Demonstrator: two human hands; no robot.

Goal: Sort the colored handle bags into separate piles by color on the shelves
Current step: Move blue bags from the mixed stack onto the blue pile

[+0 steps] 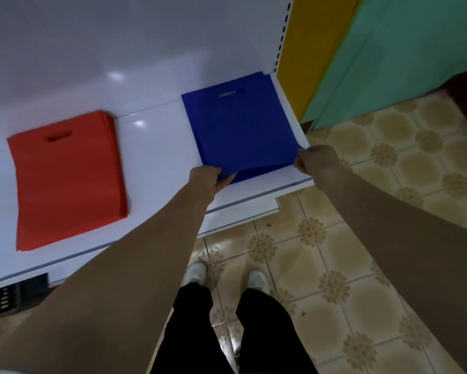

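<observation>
Blue pile (243,125) runs lengthwise straight ahead of both hands; left hand (209,179) and right hand (317,161) pinch its near corners.

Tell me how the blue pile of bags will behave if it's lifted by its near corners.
The blue pile looks like thin flat sheets, so it would probably sag in the middle. Its near edges already fan apart between the left hand and right hand, so layers may slide. It likely weighs little.

no readable text, labels or numbers anywhere in view.
</observation>
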